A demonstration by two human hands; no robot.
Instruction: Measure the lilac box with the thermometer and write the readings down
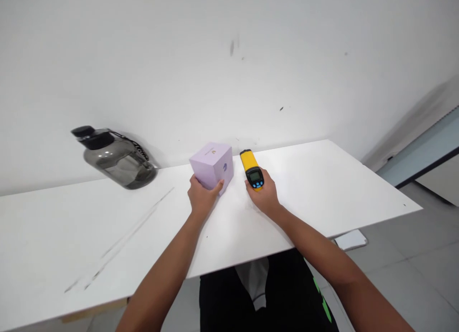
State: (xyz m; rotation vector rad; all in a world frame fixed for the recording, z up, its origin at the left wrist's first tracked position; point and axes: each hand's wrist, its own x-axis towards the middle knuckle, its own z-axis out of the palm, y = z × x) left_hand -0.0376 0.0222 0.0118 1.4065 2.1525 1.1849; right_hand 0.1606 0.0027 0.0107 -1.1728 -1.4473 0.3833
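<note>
- Both forearms reach out over the white table [322,188].
- My left hand [201,196] grips the near side of the lilac box [212,165], which stands on the table.
- My right hand [264,194] holds the yellow thermometer gun [252,169], just right of the box.
- Far left stands a dark water jug [114,157].

Office-type rm: bare white desk [322,188], plain wall [229,59], grey tile floor [412,284]

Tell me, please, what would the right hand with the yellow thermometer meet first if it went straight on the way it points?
The right hand and its yellow thermometer point toward the wall. The table ahead looks free, so probably the wall first; the lilac box sits to the left, though depth is unclear.
</note>
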